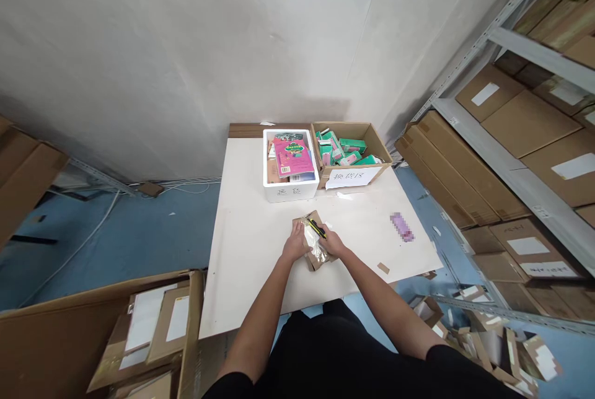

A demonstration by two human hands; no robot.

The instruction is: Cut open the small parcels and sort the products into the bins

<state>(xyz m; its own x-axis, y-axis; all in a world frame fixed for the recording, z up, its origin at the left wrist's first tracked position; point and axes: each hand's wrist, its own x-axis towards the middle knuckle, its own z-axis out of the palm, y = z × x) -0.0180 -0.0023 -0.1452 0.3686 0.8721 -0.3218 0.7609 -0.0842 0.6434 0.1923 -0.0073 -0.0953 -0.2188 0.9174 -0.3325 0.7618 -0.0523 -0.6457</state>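
Cardboard parcel (316, 253), small, brown and partly covered with shiny clear film over something white, lies at an angle on a white bench (251, 250), right in front of a person dressed in black. Their left hand (296, 243) rests along its left edge, thumb and fingers apart; whether it grips the edge or only presses, I cannot tell. Their right hand (331, 242) is closed around a yellow-and-black cutter (317, 228), which slants over the upper part of the parcel; the blade is too small to make out. Cutting seems to be under way and unfinished: no flap is clearly raised and no contents can be identified, so some of the wrapping probably remains to be cut. To the right on the bench are 1 brown scrap (383, 267) and, farther on, a blurred purple item (402, 227). Beyond the hands, 2 open containers stand side by side: a white box (292, 191) with a pink book (294, 157) on top, and a carton (374, 140) of green boxes (352, 145). Behind them rises a plain grey wall (279, 46).
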